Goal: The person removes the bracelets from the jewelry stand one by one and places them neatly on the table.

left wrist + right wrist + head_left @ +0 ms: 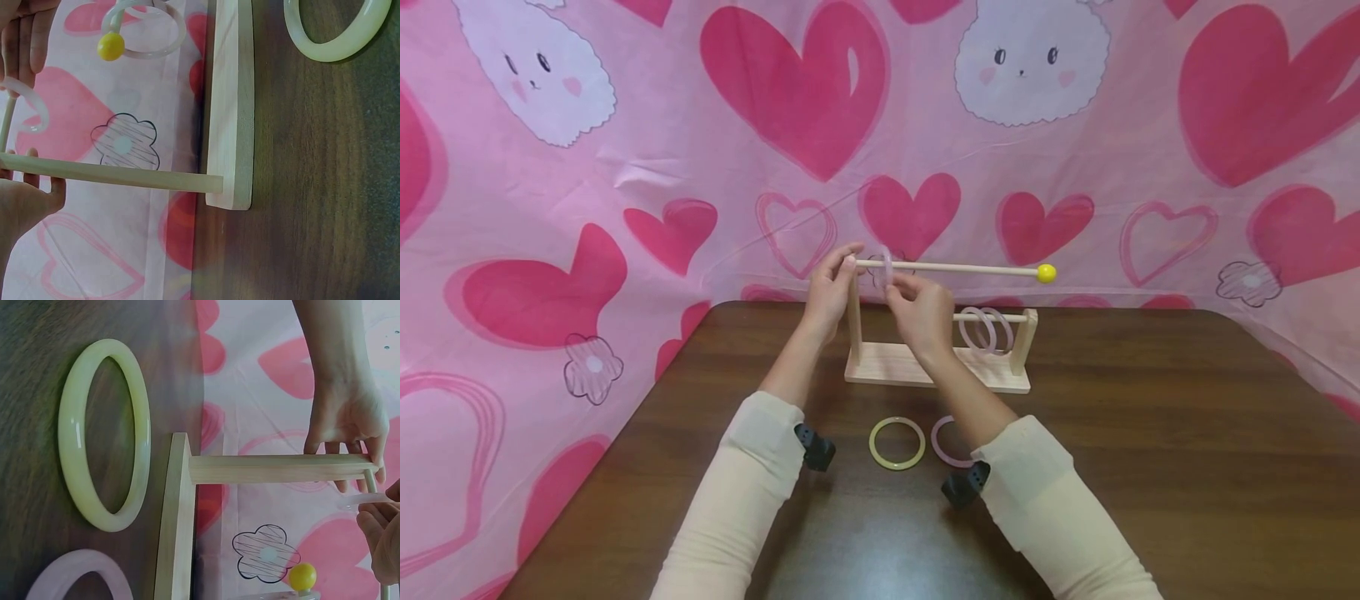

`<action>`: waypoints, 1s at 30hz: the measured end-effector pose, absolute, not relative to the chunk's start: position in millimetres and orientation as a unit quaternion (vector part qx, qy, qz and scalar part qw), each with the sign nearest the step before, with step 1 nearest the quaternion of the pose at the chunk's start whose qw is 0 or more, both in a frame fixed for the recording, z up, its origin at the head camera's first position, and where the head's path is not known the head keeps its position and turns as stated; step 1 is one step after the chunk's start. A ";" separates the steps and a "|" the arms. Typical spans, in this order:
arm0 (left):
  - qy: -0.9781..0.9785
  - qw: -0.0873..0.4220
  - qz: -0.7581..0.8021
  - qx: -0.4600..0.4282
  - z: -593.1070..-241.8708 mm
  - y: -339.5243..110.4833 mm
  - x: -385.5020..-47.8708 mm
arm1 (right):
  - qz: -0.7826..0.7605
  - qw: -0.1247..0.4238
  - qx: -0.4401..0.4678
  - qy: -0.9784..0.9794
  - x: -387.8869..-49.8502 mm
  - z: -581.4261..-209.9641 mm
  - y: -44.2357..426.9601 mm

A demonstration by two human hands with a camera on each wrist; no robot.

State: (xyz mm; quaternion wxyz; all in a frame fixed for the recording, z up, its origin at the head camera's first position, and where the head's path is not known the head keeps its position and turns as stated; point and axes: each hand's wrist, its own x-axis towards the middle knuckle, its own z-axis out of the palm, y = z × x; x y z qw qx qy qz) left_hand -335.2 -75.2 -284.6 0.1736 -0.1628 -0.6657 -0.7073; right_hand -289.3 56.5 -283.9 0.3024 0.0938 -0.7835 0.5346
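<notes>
Ring (pixel 889 269) — right hand (pixel 923 313) pinches it; left hand (pixel 829 293) — partly hidden — grips post (pixel 854 321).

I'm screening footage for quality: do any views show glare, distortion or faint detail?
Head view: glare on the near table, hearts looking stretched at the sides of the backdrop; left wrist view: colours duller than the head view's; right wrist view: a bright highlight on the yellow-green ring, the pale ring in the right hand looking faint.
</notes>
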 end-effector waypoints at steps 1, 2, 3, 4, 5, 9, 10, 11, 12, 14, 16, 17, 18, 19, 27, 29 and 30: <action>-0.664 0.173 -0.709 -0.163 -284.6 -74.9 -335.4 | 0.537 0.304 0.094 -0.781 -288.6 -284.4 57.2; -0.664 0.173 -0.709 -0.163 -284.6 -74.9 -335.4 | 0.538 0.307 0.094 -0.779 -288.1 -285.1 58.0; -0.663 0.173 -0.710 -0.163 -284.6 -74.8 -335.1 | 0.540 0.310 0.095 -0.777 -287.7 -285.8 58.7; -0.663 0.172 -0.710 -0.163 -284.7 -74.7 -335.2 | 0.541 0.314 0.095 -0.775 -287.6 -286.5 59.4; -0.664 0.172 -0.709 -0.161 -284.8 -74.7 -335.3 | 0.541 0.318 0.094 -0.772 -287.5 -287.2 60.0; -0.667 0.172 -0.707 -0.159 -284.8 -74.5 -335.4 | 0.546 0.339 0.095 -0.760 -286.8 -289.4 62.3; -0.667 0.172 -0.707 -0.158 -284.8 -74.5 -335.5 | 0.548 0.344 0.094 -0.757 -286.8 -290.0 62.9; -0.667 0.172 -0.707 -0.158 -284.7 -74.4 -335.4 | 0.552 0.347 0.095 -0.752 -286.6 -290.5 63.3; -0.667 0.172 -0.708 -0.156 -284.5 -74.3 -335.2 | 0.556 0.350 0.096 -0.747 -286.7 -291.1 63.7; -0.667 0.170 -0.709 -0.153 -284.3 -74.3 -335.3 | 0.565 0.355 0.097 -0.739 -286.8 -292.5 64.7; -0.669 0.168 -0.709 -0.150 -284.4 -74.4 -335.5 | 0.575 0.355 0.095 -0.731 -287.0 -294.0 65.8; -0.670 0.168 -0.708 -0.148 -284.3 -74.3 -335.5 | 0.579 0.356 0.094 -0.728 -287.1 -294.7 66.4; -0.671 0.167 -0.708 -0.146 -284.2 -74.3 -335.6 | 0.582 0.356 0.091 -0.725 -286.9 -295.2 67.1; -0.671 0.166 -0.707 -0.145 -284.2 -74.4 -335.5 | 0.584 0.357 0.088 -0.724 -286.7 -295.5 67.9; -0.675 0.163 -0.705 -0.140 -283.7 -74.5 -334.0 | 0.582 0.377 0.077 -0.716 -284.6 -297.3 73.8; -0.676 0.163 -0.705 -0.140 -283.8 -74.5 -334.0 | 0.583 0.383 0.073 -0.713 -283.8 -298.0 74.6; -0.676 0.163 -0.705 -0.140 -283.9 -74.3 -334.1 | 0.584 0.385 0.071 -0.711 -283.4 -298.3 74.9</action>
